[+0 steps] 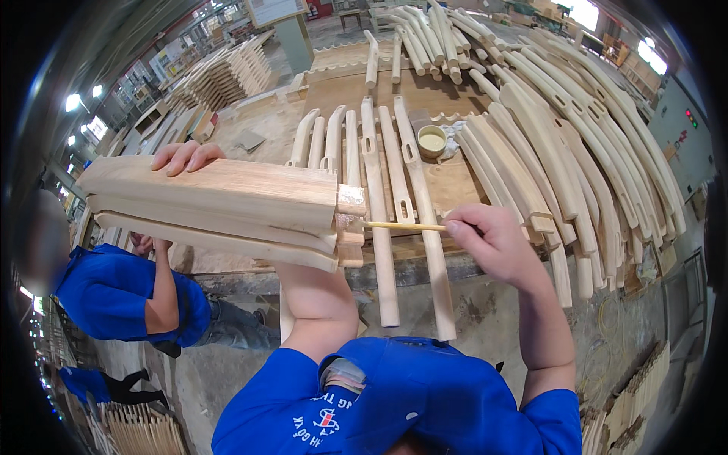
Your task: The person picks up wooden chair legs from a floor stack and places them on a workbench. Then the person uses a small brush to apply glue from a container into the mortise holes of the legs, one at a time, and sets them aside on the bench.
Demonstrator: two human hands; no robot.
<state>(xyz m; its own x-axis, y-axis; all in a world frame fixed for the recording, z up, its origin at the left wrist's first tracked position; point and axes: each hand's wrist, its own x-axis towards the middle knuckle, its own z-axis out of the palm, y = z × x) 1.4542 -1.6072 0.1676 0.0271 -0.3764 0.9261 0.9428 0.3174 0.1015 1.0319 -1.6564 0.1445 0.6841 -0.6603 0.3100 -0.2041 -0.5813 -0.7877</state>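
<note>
My left hand (186, 157) is wrapped over a bundle of pale curved wooden pieces (212, 189), lying crosswise above the bench's near edge. Short tenons (351, 200) stick out of their right ends, and the upper one shines as if wet. Between the fingers of my right hand (493, 239) is a thin yellowish stick (409, 226). Its left tip touches or nearly touches the tenons; whether it carries bristles I cannot tell. Just beyond lie long slotted wooden legs (375, 182), two of them jutting over the bench edge. A small tub of pale yellowish paste (432, 142) stands behind them.
Many curved wooden parts (561, 152) are piled along the bench's right side, with more (432, 38) at the back. A crumpled white cloth (453, 139) lies beside the tub. A co-worker in blue (136, 292) stands at left. Stacked wood (227, 72) rises at the far left.
</note>
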